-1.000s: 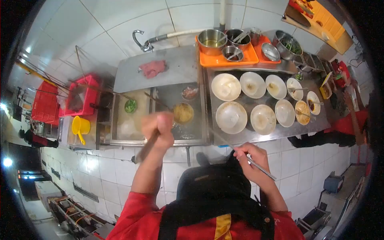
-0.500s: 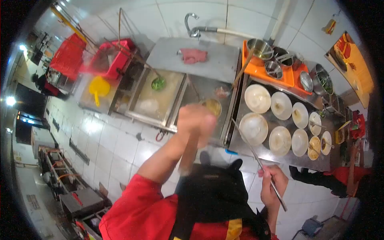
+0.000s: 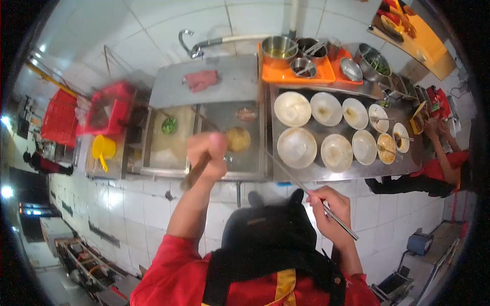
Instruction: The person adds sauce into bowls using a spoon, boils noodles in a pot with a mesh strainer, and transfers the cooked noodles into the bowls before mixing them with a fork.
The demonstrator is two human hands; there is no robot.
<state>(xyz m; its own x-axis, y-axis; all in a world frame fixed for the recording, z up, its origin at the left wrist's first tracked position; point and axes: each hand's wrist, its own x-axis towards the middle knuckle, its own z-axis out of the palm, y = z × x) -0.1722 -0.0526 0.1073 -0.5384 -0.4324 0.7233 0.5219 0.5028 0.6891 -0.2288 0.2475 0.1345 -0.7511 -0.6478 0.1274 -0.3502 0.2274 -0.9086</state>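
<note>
The left hand [image 3: 208, 153]'s fingers gripped a wooden handle [image 3: 196, 171]; the noodles [image 3: 238, 140], at its two o'clock, showed more fully than half a second earlier, probably easier to watch; the right hand [image 3: 331, 206] gripped a metal rod [image 3: 345, 226] angled toward half-past ten.

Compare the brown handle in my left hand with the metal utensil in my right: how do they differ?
The handle is brown and thicker; the metal utensil is silvery and slimmer. In the picture, the handle's near end points lower left, the metal utensil's lower right. Both are held one-handed.
</note>
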